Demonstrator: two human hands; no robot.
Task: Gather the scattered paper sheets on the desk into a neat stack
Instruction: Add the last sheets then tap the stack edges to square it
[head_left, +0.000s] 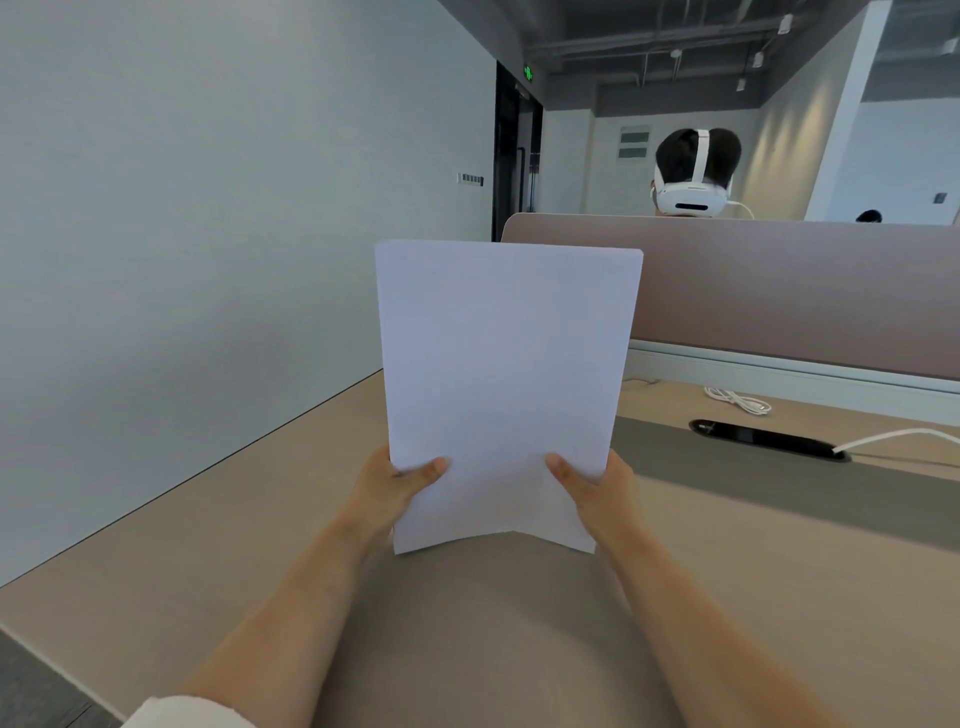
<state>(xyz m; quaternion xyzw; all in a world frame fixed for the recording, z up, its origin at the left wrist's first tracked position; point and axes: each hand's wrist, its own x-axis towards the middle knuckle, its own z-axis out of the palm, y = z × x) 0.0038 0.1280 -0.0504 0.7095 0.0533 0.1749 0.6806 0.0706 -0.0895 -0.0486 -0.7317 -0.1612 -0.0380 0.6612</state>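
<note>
The paper stack (506, 384) is held upright above the desk (753, 561), clear of its surface, edges aligned at the top and sides. Left hand (397, 488) pinches the lower left edge — thumb on the near face, fingers hidden behind the sheets. Right hand (597, 488) pinches the lower right edge in the same manner, thumb in front. Both grips sit low on the stack; most of the paper rises above the hands, and a short portion hangs below them. The bottom edge bows upward at its middle, with the right corner lower than the centre.

On the desk to the right, well apart from the stack: a black oval cable port (769, 440) with a white cable (898, 437) leading out of it, and a coiled white cable (737, 400) beyond — near the partition panel (779, 291).
</note>
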